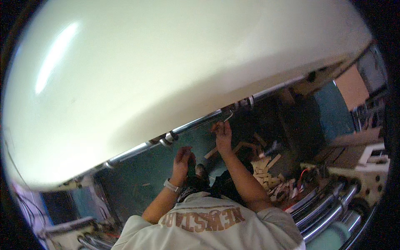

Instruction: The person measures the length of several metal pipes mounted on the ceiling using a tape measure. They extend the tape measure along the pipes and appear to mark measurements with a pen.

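My right hand (223,132) is closed on a small L-shaped hex key (229,116), whose bent end points up toward the metal bar. Just above it, a long shiny bar (196,124) runs slantwise under the edge of a large smooth cream-white cover (179,58). One pair of ring collars (249,102) sits on the bar close to the hex key. Another ring collar (168,138) is farther left, above my left hand (182,162). That hand hangs below the bar, its fingers loosely bent and apart, with nothing visible in them.
Wood offcuts (266,173) lie heaped on the dark floor to the right of my legs. Behind me at the lower right are polished metal rollers (327,212) on a machine frame. A brown board (352,88) stands at the far right. Cables (29,204) hang at the left.
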`<state>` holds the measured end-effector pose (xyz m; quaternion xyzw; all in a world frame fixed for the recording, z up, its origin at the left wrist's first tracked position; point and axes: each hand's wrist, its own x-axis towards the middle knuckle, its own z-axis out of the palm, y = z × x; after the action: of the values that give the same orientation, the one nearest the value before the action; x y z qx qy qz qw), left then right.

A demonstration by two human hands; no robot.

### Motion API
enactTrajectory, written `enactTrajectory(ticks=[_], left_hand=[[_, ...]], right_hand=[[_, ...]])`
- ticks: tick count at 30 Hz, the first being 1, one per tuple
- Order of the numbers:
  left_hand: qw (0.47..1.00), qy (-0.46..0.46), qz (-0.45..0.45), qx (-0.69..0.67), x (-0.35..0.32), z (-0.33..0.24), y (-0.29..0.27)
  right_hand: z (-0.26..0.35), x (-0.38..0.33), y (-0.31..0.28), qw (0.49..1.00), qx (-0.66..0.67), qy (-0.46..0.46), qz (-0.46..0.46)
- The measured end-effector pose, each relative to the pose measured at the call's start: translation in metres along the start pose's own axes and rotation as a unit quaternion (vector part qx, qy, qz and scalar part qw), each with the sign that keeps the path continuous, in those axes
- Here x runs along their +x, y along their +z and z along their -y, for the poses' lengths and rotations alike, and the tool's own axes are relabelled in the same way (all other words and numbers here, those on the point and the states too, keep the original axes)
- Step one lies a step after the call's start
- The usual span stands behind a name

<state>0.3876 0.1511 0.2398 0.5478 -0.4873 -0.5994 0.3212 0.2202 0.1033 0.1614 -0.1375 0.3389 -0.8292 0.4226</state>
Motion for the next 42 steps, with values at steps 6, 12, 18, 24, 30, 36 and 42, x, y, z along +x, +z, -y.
enactTrajectory(ticks=[6,12,18,24,30,36,42], left_hand=[[0.995,0.086,-0.041,-0.034,-0.027,-0.045,-0.006],[0.994,0.047,-0.083,-0.045,-0.061,-0.023,-0.025],[0.991,0.054,-0.114,-0.052,-0.073,-0.015,-0.053],[0.997,0.078,-0.018,-0.022,-0.055,-0.018,-0.043],[0.966,0.204,0.089,0.13,-0.034,-0.045,-0.022],[0.946,0.225,0.134,0.189,-0.027,-0.052,-0.023],[0.946,0.116,0.221,0.206,-0.034,-0.075,-0.04]], right_hand=[[0.026,0.034,-0.003,0.976,0.159,0.125,0.076],[0.076,0.032,0.036,0.976,0.066,0.198,0.066],[0.082,0.051,0.028,0.981,0.051,0.18,0.045],[0.072,0.063,0.003,0.982,-0.026,0.13,0.137],[0.075,0.037,0.019,0.987,-0.061,0.09,0.118],[0.083,-0.072,0.035,0.783,-0.443,0.107,0.424],[0.061,-0.099,0.052,0.778,-0.42,0.1,0.456]])
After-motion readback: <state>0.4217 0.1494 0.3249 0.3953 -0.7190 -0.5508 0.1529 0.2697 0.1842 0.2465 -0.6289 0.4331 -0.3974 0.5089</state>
